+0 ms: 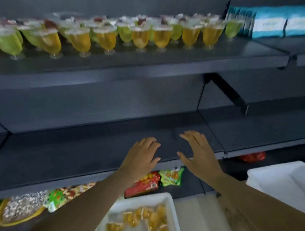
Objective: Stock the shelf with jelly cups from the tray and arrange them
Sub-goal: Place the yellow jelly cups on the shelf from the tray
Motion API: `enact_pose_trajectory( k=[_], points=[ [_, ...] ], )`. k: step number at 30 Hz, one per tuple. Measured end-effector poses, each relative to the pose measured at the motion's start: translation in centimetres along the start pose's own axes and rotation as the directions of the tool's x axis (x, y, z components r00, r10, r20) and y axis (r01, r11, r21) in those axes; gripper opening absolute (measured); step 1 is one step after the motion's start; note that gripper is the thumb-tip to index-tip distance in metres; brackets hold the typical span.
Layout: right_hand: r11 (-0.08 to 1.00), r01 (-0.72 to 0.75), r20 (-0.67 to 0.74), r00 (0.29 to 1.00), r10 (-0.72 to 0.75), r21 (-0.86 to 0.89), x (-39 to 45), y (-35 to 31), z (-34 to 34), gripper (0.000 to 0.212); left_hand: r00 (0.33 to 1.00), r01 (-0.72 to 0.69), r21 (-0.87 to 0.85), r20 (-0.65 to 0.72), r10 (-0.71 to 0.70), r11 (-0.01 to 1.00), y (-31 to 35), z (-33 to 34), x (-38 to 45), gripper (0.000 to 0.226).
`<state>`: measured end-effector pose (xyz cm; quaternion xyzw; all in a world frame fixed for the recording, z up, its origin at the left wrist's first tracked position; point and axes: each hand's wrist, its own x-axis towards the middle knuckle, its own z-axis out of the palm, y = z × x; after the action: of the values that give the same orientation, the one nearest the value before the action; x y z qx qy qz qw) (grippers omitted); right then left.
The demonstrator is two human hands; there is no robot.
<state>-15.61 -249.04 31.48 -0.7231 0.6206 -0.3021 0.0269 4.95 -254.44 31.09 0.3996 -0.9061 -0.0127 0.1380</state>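
Observation:
Several jelly cups [106, 38], orange and green with clear stemmed bases, stand in rows on the upper dark shelf [150, 68]. A white tray [173, 212] at the bottom holds several more orange jelly cups [143, 218]. My left hand [143, 157] and my right hand [199, 152] hover side by side over the bare middle shelf [76, 157], fingers spread and straight, holding nothing. The picture is blurred by motion.
Blue and white packets [274, 23] sit at the upper shelf's right end. Snack bags [143, 183] lie on the lowest shelf below my hands. A second white tray [285, 180] and a cardboard box [266, 216] stand at the lower right.

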Motion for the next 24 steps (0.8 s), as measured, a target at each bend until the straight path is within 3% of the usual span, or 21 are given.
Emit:
enact_pose_trajectory(
  k=[4,9,12,17,20,24],
  points=[
    [0.994,-0.093,0.216,0.973,0.080,0.052,-7.4,1.5,9.4,0.048,0.977,0.095,-0.034,0.194,-0.087,0.995,-2.1,9.4,-7.6,0.055],
    [0.967,-0.253,0.441,0.870,0.219,0.019,-16.5,4.0,20.1,0.053,0.853,0.284,-0.100,0.480,-0.204,0.954,-3.6,21.1,-17.2,0.049],
    [0.935,-0.355,0.594,0.749,0.293,-0.014,-21.2,5.6,25.4,0.057,0.762,0.381,-0.077,0.591,-0.266,0.921,-3.9,28.0,-21.2,0.054],
    [0.902,-0.420,0.830,0.467,0.306,-0.096,-28.1,8.8,33.2,0.062,0.602,0.587,-0.106,0.720,-0.345,0.803,-3.5,37.7,-25.9,0.061],
    [0.891,-0.427,0.882,0.349,0.317,-0.152,-30.5,10.2,36.5,0.064,0.551,0.667,-0.134,0.751,-0.363,0.733,-3.3,41.8,-27.6,0.064],
    [0.886,-0.427,0.910,0.271,0.313,-0.178,-31.4,10.9,39.6,0.066,0.548,0.692,-0.193,0.767,-0.333,0.695,-3.5,45.2,-28.3,0.062]
  ],
)
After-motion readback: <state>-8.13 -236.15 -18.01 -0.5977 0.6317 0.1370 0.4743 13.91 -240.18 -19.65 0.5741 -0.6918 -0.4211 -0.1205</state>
